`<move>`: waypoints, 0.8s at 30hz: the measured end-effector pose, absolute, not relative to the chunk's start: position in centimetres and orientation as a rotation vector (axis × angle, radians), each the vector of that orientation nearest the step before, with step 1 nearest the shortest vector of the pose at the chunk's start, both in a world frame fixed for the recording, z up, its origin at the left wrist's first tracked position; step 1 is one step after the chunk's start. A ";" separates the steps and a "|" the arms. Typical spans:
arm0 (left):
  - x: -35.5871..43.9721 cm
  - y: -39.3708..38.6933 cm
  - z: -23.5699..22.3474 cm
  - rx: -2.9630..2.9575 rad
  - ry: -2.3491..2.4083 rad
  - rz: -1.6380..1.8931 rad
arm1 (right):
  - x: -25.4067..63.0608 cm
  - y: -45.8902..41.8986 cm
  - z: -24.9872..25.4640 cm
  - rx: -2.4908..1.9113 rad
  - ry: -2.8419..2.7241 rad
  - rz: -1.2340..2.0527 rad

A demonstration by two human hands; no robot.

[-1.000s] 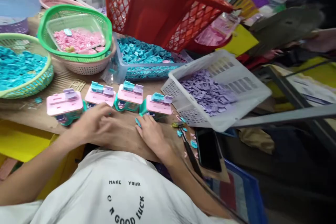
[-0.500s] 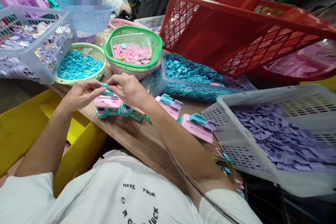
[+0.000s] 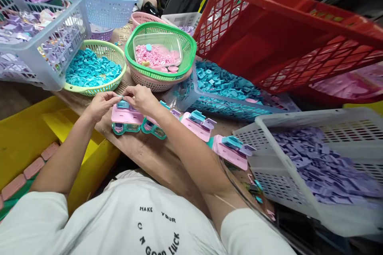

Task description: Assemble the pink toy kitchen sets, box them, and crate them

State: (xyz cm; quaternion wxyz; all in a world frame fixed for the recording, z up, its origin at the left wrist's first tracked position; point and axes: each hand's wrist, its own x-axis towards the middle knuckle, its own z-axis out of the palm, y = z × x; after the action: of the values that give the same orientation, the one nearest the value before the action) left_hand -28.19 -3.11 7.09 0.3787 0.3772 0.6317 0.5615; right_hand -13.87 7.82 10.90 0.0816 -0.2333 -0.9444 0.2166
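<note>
1. Well, your left hand (image 3: 101, 106) and right hand (image 3: 141, 99) meet left of the frame's centre, fingertips drawn into a pinch over the nearest pink-topped toy (image 3: 127, 117); you can't tell whether either grips anything.
2. That toy sits upright on the table (image 3: 137, 151), at the left end of a row of four running down to the right, with a teal piece (image 3: 122, 104) just below your fingertips.
3. It looks like stiff, light moulded plastic, so expect smooth faces that may slide on the table; steady it by its broad sides. The teal piece looks rigid but small and easy to drop; take it by its edges, and go gently, as thin parts could snap.
4. Your fingers cover much of that piece, so you can't see how it sits. Your right forearm (image 3: 185, 143) crosses the second toy (image 3: 154, 127), and the small loose parts (image 3: 257, 191) at lower right are too blurred to make out. The red basket (image 3: 269, 32) is cut off by the frame's right edge.
</note>
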 end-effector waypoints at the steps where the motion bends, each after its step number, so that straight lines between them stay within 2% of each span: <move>1: -28.4 -3.1 7.2 0.969 1.614 1.422 | -13.9 7.7 10.7 -0.698 -2.811 0.644; 8: -28.9 -3.8 6.8 0.911 1.543 1.366 | -12.6 6.3 9.9 -0.627 -2.748 0.521; 16: -29.1 -4.3 7.6 0.887 1.560 1.302 | -13.4 6.0 10.5 -0.588 -2.838 0.571; 21: -29.8 -4.9 10.0 0.986 1.716 1.183 | -12.8 11.3 14.0 -0.460 -2.957 0.468; 24: -30.9 -5.2 11.9 1.113 1.846 1.152 | -11.6 17.4 16.6 -0.800 -2.946 0.322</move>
State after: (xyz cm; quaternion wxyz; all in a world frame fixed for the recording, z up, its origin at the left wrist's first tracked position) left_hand -30.92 -5.19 11.93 0.3415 0.4281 0.7099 0.4429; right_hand -11.59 17.44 16.61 0.0359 -0.2605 -0.9591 0.1049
